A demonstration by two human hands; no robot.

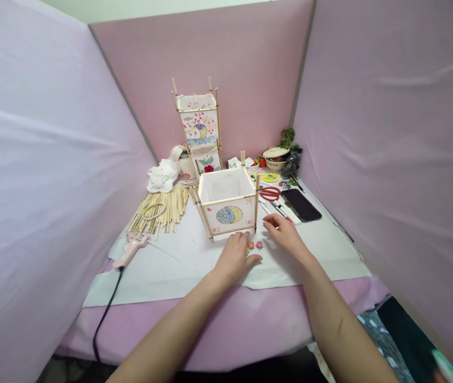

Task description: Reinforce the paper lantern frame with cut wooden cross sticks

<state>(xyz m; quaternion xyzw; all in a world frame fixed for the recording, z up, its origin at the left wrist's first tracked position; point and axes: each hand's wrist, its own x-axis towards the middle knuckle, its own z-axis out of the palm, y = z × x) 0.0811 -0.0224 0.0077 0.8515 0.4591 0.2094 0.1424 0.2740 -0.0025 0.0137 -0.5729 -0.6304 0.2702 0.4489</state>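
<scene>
A craft nook, walled in pink cloth (246, 80)!
Glue gun (134, 246), sticks (174, 208), scissors (270, 193), pens (283, 211) out on a white sheet (150, 282), and there, a painted box (228, 214) among them!

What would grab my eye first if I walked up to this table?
Probably the white box with the round blue-and-yellow drawing, standing mid-table just beyond the left hand and right hand. Behind it rises a taller decorated tower, against the pink backdrop. Left of the box, many pale sticks lie fanned out.
</scene>
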